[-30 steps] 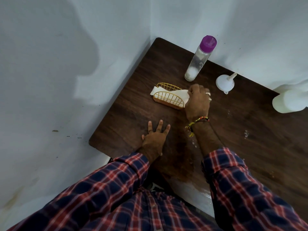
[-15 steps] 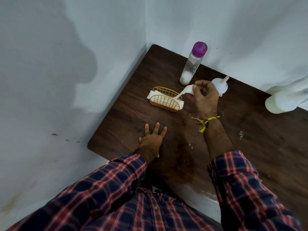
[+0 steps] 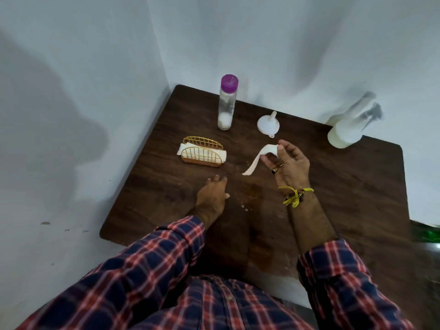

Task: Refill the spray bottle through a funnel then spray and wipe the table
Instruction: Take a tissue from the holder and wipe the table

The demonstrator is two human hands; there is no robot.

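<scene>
I see a gold wire napkin holder point(image 3: 202, 152) on the left part of the tabletop, with white napkins point(image 3: 184, 148) stacked in it. Grey-white walls point(image 3: 285, 44) meet in a corner. A green object point(image 3: 427, 232) shows at the right edge, blurred.

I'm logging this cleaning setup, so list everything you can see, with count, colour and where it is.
table: one, dark brown wood, in the wall corner
bottle: one, clear with purple cap, upright at the back
funnel: one, white, spout up, right of the bottle
spray bottle: one, white, blurred, back right
napkin holder: one, gold wire, holds white napkins, left
napkin: one, white, hanging from the right hand
left hand: flat on the table
right hand: pinching the napkin, ring and yellow wrist thread
</scene>
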